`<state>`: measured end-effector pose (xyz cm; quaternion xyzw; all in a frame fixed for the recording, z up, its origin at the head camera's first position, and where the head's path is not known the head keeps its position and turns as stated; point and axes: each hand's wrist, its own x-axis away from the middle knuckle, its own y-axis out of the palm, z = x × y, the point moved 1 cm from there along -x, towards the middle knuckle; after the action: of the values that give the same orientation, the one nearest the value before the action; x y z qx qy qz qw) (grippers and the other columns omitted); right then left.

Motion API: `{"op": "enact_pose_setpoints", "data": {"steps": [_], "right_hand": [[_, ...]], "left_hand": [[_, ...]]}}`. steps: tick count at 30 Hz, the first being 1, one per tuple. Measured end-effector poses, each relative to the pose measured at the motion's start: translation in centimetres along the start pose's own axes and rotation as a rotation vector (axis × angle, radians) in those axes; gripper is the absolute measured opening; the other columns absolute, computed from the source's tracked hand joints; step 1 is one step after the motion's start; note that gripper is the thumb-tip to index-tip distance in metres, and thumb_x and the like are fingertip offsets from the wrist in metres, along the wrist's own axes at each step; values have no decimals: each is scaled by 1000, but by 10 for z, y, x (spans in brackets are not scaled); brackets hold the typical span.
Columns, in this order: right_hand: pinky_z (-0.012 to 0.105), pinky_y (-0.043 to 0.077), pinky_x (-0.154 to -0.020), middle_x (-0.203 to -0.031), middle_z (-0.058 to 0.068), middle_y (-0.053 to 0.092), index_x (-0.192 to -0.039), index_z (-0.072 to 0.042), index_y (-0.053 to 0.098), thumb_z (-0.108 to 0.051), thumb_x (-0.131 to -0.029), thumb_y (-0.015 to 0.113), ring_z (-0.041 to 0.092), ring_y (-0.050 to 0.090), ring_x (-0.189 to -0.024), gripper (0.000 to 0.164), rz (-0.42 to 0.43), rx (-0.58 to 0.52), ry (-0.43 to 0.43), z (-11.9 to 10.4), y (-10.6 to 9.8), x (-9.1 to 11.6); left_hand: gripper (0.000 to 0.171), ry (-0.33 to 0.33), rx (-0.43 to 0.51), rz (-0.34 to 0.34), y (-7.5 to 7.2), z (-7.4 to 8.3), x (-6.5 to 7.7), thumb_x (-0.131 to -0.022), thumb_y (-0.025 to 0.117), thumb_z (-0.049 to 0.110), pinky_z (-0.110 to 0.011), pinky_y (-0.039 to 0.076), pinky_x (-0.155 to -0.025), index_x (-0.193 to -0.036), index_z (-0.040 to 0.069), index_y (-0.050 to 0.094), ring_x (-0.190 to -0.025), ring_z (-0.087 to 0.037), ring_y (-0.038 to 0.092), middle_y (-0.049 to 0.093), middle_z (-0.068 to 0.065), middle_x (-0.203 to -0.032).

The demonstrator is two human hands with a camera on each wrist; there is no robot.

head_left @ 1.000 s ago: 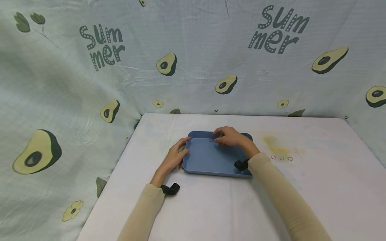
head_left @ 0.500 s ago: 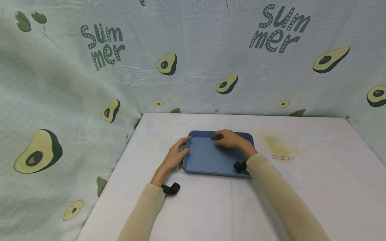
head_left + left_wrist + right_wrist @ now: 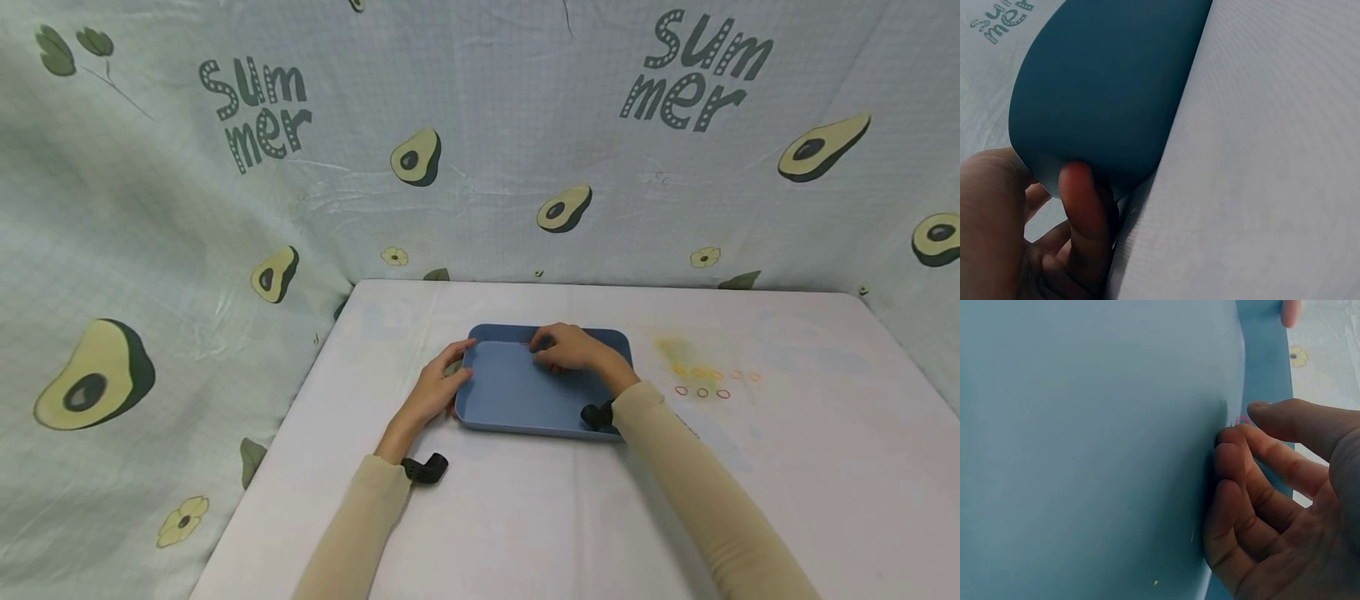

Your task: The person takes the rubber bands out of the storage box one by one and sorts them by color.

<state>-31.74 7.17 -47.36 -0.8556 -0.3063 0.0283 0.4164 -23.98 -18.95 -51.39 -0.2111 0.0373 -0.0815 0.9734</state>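
Note:
A shallow blue tray [image 3: 498, 392] lies on the white table. My left hand [image 3: 435, 390] grips its left edge; in the left wrist view the thumb [image 3: 1079, 187] presses against the tray. Over the tray's far side is my right hand [image 3: 567, 347], fingers bent and their tips close to the far wall. A small thin red ring [image 3: 1243, 419], like a rubber band, shows by the tips of the right thumb and index finger in the right wrist view. A gap shows between those two tips, and in the head view the ring is mostly hidden.
Right of the tray lie three thin red rings [image 3: 702, 392] in a row. Behind them are several yellow and orange rings [image 3: 737, 375], near a yellow patch [image 3: 672, 348] on the table. A patterned cloth [image 3: 480, 225] hangs behind and to the left.
The ring in the tray, visible by the right fingertips before, has shifted slightly toward the far wall and is now mostly covered. The right fingers moved a little; the left hand stays put.

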Motion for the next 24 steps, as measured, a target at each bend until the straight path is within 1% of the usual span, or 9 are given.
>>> {"op": "enact_pose_setpoints", "data": {"steps": [2,4,8,10,12,15,18,21,24], "right_hand": [[29,48,-61,-79,7,67,-119,-10,64,-20,-92,61,16,62,-65,29,4,5,-5,0,0,0],[28,48,-61,-78,6,67,-122,-11,63,-19,-92,61,15,62,-65,31,6,7,-12,0,1,-1],[29,49,-60,-77,6,67,-130,-15,59,-18,-92,61,15,62,-64,38,2,6,-22,0,2,-2],[29,49,-60,-76,6,67,-131,-16,59,-18,-92,61,15,62,-64,39,-3,7,-21,0,2,-2],[29,49,-59,-76,6,67,-131,-15,59,-18,-92,60,15,62,-64,40,-9,11,-26,0,2,-3],[28,49,-59,-78,6,68,-130,-13,60,-19,-92,60,14,62,-64,38,-11,22,-22,0,2,-3],[28,49,-61,-80,6,68,-127,-12,62,-20,-92,60,14,62,-66,36,-5,26,-19,0,2,-3],[28,49,-62,-80,7,68,-121,-11,65,-20,-92,61,14,62,-66,31,0,24,-30,-1,1,-2],[28,49,-62,-79,6,67,-115,-12,68,-19,-91,62,13,62,-65,25,3,29,-40,-1,1,-1]], "left_hand": [[49,3,-7,-2,0,0,0,-97,54,21,-50,37,-104,-144,30,44,-139,-27,39,45,-5,-147],[49,4,-12,-3,0,0,1,-97,54,21,-49,38,-103,-144,30,44,-138,-27,40,45,-5,-147],[49,5,-14,1,0,0,1,-97,54,22,-46,41,-97,-144,30,45,-136,-26,42,45,-5,-147],[49,3,-12,2,0,0,1,-97,54,22,-45,42,-95,-144,30,45,-135,-25,42,45,-5,-147],[49,1,-12,1,0,-1,1,-97,54,22,-44,42,-95,-144,31,44,-136,-25,42,45,-5,-147],[49,1,-12,0,0,-2,1,-97,54,22,-46,41,-97,-144,31,44,-137,-25,41,45,-5,-147],[49,10,-17,6,0,-2,0,-96,54,22,-48,38,-102,-144,31,45,-138,-25,40,45,-5,-147],[49,21,-21,8,0,-1,-1,-96,54,22,-50,36,-106,-144,30,45,-138,-25,39,46,-6,-147],[49,28,-21,3,0,0,0,-97,54,22,-51,37,-105,-144,28,44,-138,-26,40,45,-7,-147]]}}
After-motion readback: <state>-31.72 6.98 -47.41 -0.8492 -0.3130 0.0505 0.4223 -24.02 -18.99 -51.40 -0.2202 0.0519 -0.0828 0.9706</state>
